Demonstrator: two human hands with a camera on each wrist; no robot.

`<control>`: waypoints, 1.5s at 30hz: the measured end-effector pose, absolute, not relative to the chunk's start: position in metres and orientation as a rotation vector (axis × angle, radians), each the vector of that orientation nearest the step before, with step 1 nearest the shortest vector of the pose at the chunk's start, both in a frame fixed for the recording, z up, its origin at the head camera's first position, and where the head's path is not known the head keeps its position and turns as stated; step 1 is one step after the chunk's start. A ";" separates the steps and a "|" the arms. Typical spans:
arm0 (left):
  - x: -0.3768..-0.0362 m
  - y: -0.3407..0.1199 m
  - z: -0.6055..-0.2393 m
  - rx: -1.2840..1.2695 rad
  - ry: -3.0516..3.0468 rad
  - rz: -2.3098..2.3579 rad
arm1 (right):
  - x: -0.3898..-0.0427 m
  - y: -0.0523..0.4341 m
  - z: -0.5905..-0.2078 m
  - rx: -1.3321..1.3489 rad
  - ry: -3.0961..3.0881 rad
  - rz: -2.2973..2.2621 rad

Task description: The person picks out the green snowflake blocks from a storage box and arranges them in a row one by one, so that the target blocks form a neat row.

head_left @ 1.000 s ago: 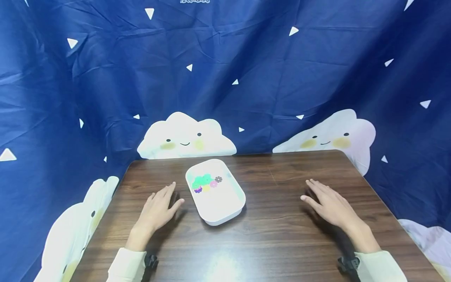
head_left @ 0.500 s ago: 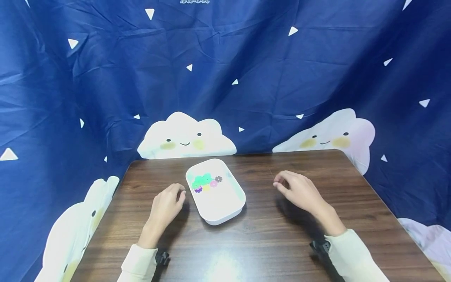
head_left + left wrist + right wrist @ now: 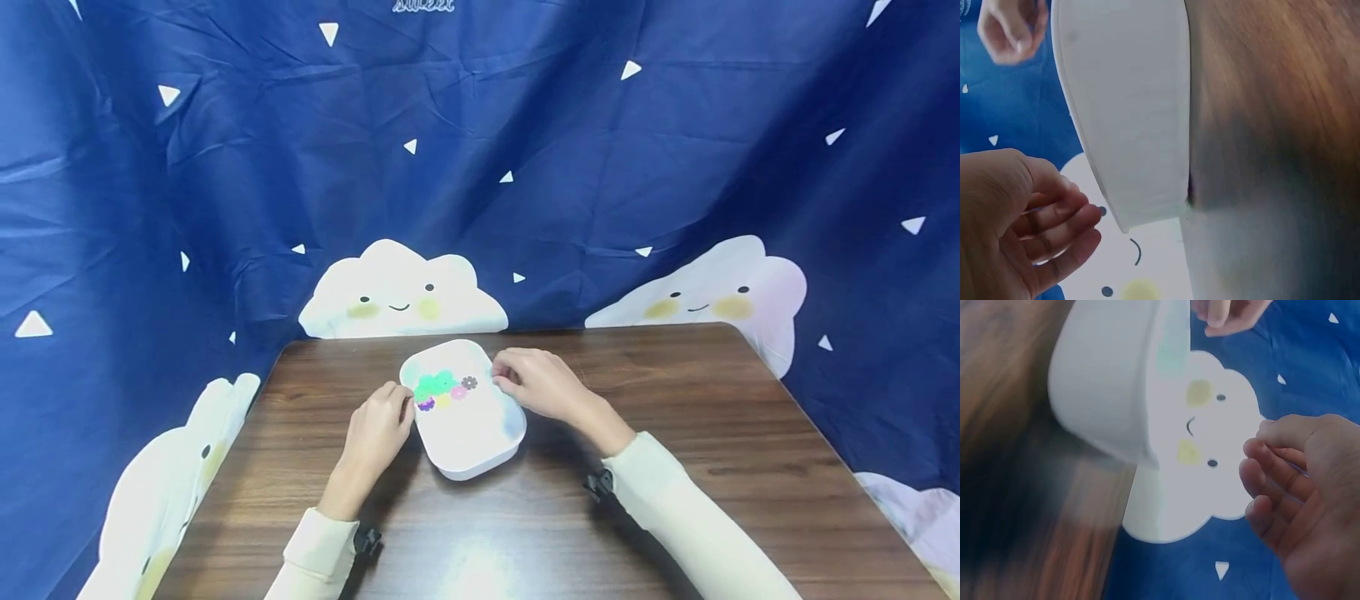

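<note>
Where the pale sleeves (image 3: 675, 508) enter from the near edge of the dark wooden table (image 3: 675, 467), both arms reach inward to a white rounded-rectangle tray (image 3: 472, 437). It lies a little left of the table's middle, its long axis running from the near edge toward the far edge and leaning slightly left as it recedes, one short end toward the person. The left hand (image 3: 378, 429) sits at its left rim, fingers curled loosely; whether they touch the rim cannot be told. The right hand (image 3: 536, 385) hovers at the far right rim, fingers bent with tips close together, holding nothing visible. Small flower-shaped pieces (image 3: 442, 387), green, yellow, pink, purple and grey, cluster in the tray's far end between the hands. Beyond the far edge hangs a dark blue curtain (image 3: 525, 125) with smiling white clouds.
</note>
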State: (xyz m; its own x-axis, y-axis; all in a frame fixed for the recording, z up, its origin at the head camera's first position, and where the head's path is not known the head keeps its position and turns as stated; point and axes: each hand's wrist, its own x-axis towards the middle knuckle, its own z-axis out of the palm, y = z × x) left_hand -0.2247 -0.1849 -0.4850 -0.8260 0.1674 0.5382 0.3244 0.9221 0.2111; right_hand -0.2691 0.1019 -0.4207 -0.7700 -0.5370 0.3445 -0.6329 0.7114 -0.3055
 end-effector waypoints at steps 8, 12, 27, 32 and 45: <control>-0.224 -0.180 -0.490 -0.323 -2.572 -0.362 | -0.293 0.064 -0.420 1.061 -2.734 0.581; -0.225 -0.179 -0.492 -0.325 -2.593 -0.375 | -0.305 0.049 -0.419 1.083 -2.766 0.579; -0.228 -0.180 -0.506 -0.276 -2.860 -0.416 | -0.337 0.002 -0.433 1.159 -2.916 0.397; -0.227 -0.179 -0.508 -0.287 -2.896 -0.403 | -0.345 -0.012 -0.441 1.160 -2.951 0.370; -0.228 -0.180 -0.513 -0.303 -2.885 -0.395 | -0.356 -0.032 -0.461 1.190 -3.012 0.233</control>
